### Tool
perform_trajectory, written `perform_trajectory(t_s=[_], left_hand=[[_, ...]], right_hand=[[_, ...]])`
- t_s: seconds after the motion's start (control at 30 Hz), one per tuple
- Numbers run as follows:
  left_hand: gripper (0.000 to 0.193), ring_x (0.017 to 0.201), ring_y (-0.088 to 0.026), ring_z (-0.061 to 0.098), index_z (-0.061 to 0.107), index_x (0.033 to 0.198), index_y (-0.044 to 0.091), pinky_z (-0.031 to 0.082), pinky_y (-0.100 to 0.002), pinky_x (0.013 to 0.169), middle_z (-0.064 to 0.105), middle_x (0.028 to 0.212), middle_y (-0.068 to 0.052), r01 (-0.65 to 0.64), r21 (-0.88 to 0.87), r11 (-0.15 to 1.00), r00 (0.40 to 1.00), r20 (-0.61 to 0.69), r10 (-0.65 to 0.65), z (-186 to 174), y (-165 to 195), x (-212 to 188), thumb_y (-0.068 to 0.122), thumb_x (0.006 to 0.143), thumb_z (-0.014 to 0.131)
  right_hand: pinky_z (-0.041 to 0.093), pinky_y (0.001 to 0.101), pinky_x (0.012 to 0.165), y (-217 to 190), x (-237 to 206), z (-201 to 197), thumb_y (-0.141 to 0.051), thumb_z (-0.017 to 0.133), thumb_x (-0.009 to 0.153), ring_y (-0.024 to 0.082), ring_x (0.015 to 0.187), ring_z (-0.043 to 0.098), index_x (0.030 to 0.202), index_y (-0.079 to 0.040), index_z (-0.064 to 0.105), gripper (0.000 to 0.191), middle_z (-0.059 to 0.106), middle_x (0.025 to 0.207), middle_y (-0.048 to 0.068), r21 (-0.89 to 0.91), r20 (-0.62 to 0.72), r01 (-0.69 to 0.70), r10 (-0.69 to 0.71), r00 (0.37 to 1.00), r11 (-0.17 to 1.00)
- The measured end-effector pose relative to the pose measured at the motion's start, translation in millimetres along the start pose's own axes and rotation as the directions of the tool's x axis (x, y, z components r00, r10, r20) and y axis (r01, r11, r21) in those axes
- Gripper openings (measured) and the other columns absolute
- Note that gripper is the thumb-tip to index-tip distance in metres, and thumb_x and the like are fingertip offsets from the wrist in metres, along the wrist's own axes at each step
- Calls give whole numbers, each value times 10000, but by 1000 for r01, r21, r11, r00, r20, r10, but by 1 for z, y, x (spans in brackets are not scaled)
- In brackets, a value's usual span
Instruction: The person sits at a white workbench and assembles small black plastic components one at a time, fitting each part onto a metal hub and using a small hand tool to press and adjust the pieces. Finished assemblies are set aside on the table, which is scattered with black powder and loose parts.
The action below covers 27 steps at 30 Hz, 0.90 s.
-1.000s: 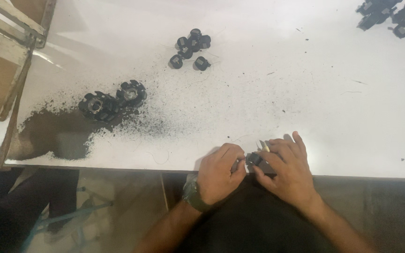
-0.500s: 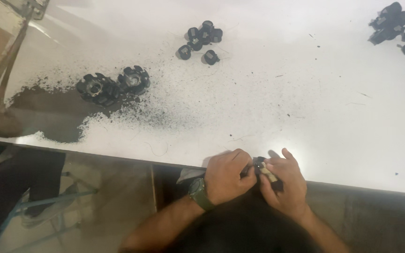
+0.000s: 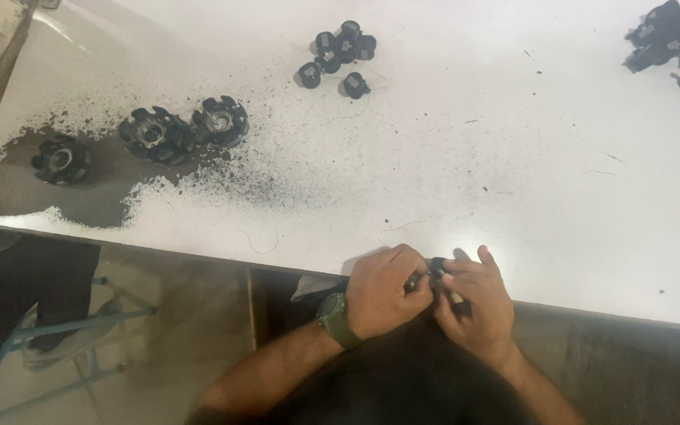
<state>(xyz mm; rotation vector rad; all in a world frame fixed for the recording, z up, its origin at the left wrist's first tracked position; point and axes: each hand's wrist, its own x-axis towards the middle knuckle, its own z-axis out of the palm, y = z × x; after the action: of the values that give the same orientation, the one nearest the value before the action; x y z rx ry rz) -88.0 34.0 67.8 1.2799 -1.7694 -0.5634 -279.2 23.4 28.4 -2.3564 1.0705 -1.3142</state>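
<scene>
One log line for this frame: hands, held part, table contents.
left hand + right hand: gripping small black part at table edge | round black parts upper left | dark powder

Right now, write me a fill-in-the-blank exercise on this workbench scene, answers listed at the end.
1. Both hands, the left hand and right hand, pinch one small black part at the table's ____ edge.
2. A green wristwatch sits on the ____ wrist.
3. The ____ large black toothed rotors lie in the dark powder.
4. The table top is ____ in colour.

Answers: near; left; three; white
</scene>
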Motion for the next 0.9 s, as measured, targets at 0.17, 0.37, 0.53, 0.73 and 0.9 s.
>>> perform_trajectory(t_s=[0.17, 0.37, 0.53, 0.73, 0.9], left_hand=[[94, 693, -271, 639, 605, 848, 82, 514, -410, 651, 646, 777, -78, 30, -14, 999, 999, 18, -30, 1, -2, 0, 96, 821, 694], [105, 727, -272, 658, 618, 878, 80, 527, -398, 660, 669, 805, -81, 33, -61, 998, 999, -10, -33, -4, 2, 0, 93, 826, 709], [92, 684, -175, 684, 621, 905, 70, 560, -316, 629, 749, 965, -63, 56, -130, 990, 998, -29, -60, -15, 1, 1, 68, 847, 692], [64, 645, -109, 682, 621, 882, 65, 578, -278, 613, 769, 1040, -48, 122, -155, 980, 993, 20, -121, -26, -11, 1, 57, 859, 680], [81, 716, -147, 704, 631, 888, 45, 566, -280, 603, 766, 1001, -65, 46, -131, 990, 998, -31, -51, -27, -8, 0, 35, 842, 697]], right_hand=[[425, 553, 1183, -5, 3, -2, 52, 779, 749, 321, 1119, 711, 1054, -66, 626, 361, 716, 1024, 137, -12, 17, 9, -8, 1000, 1000], [425, 555, 1188, -6, 4, -4, 59, 767, 760, 318, 1132, 704, 1076, -69, 628, 368, 707, 1022, 121, -31, 34, 15, -14, 999, 999], [367, 581, 1257, 6, 4, -15, 34, 723, 869, 269, 1155, 693, 1202, -63, 600, 368, 694, 1199, 142, 31, -97, 15, -12, 995, 999], [324, 603, 1300, 17, 12, -25, 28, 661, 936, 296, 1242, 620, 1116, -103, 686, 224, 647, 1092, 107, -187, -127, -113, 90, 988, 976], [257, 647, 1277, 0, 32, -28, -33, 670, 862, 314, 1296, 566, 1095, -114, 708, 249, 631, 1118, 104, -226, 58, -145, 162, 985, 963]])
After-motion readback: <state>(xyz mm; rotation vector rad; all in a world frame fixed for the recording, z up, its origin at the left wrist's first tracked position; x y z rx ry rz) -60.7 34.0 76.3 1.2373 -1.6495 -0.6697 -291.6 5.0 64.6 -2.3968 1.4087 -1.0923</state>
